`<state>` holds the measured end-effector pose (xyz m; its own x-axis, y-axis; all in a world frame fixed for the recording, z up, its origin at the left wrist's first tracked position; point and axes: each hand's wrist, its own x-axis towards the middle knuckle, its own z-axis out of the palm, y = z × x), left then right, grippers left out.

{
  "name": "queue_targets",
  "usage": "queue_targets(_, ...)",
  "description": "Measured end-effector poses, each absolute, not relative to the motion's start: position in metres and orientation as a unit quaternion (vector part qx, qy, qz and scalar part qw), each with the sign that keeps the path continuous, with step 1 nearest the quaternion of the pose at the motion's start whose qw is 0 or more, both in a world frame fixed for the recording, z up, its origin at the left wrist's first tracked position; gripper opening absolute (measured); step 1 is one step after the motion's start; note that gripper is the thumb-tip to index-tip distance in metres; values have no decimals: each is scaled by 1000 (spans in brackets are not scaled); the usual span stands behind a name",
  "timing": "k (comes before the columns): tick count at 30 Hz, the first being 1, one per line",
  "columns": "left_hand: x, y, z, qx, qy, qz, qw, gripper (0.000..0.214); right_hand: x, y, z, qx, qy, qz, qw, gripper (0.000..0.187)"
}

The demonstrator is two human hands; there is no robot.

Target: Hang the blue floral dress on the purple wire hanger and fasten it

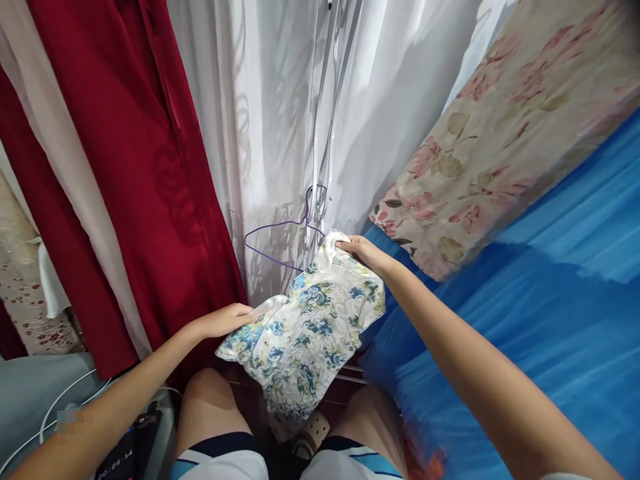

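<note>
A white garment with a blue and green floral print (310,333), looking like a small top, hangs between my hands above my knees. My left hand (231,320) grips its left shoulder edge, thumb side up. At the upper right, my right hand (363,252) pinches the other shoulder near the collar. Behind the garment a purple hanger (273,227) hangs by its hook; its left arm is bare, and its right side is hidden behind the cloth.
White curtains (280,100) hang straight ahead. Long red garments (165,200) hang on the left. A floral cloth (470,160) and blue fabric (525,320) fill the right. A phone with a timer (117,460) and a white cable (43,417) lie lower left. A beige clog (316,430) shows below.
</note>
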<state>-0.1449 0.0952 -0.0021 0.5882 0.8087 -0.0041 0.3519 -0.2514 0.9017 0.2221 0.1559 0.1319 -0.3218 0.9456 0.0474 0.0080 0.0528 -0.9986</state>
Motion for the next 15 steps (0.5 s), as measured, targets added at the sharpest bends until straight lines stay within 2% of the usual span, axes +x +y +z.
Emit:
queue_targets(2,-153,109,-5,774,399,239,430,28,226,155,138,-407,-593,559,412,26)
queue_targets(6,-172,149,9,770,425,325,348,15,229,151,146,-405,-596,568,398,24)
queue_targets(11,-190,215,59,737,454,435,248,18,227,149,151,-402,-587,574,405,20)
queue_targets(15,-170,247,103,705,457,510,184,23,231,144,152,-403,-575,591,397,19)
